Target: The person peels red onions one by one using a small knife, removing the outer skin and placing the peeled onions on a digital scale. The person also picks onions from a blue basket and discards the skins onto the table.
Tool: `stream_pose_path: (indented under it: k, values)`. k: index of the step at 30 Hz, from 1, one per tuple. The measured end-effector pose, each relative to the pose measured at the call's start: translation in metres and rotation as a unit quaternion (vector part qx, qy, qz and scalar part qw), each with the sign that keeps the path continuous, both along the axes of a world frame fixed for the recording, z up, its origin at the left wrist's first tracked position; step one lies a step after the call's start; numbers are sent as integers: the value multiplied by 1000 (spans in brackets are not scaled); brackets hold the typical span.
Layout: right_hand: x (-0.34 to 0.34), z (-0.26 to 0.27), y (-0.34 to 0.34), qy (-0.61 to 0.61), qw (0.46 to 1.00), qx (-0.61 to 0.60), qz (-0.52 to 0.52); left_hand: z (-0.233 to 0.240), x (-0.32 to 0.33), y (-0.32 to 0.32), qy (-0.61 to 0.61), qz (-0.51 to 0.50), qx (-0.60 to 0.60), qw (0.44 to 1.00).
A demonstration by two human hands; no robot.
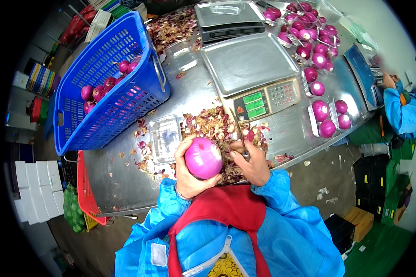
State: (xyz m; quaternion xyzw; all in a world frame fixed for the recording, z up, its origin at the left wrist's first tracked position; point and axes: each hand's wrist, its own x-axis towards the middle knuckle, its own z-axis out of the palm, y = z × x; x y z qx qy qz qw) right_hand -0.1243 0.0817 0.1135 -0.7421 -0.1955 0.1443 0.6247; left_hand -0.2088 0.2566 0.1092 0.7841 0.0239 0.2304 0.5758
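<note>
My left hand (190,178) is wrapped around a large, smooth red onion (201,158), its pale cut end turned to the right. In my right hand (252,162) is a knife (239,128), its narrow blade pointing up and away from me. Under and beyond both hands lies a heap of onion skins and root trimmings (208,123). A clear plastic tray (165,139) lies just left of the held onion. Beyond the heap stands a digital scale (249,64) with a bare metal pan and a lit green display.
A blue plastic basket (124,133) with red onions stands at the left. Trayed onions (319,60) fill the table's right side. A second scale (228,15) stands farther back. A person in a blue sleeve (398,107) is beyond the right edge, near a blue container (360,74).
</note>
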Motion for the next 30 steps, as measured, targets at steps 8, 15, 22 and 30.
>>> stream_pose_path:
  k: [8,15,22,30]
  values:
    - [-1,16,15,162,985,46,-21,7,8,1,-16,-59,126,990]
    - [8,-7,0,106,992,-34,-64,15,6,-1,10,-46,136,990]
    - [13,14,18,-13,998,6,68,9,10,1,56,-114,178,976]
    - [-1,-63,-22,90,990,-98,-56,5,14,-8,76,-138,178,971]
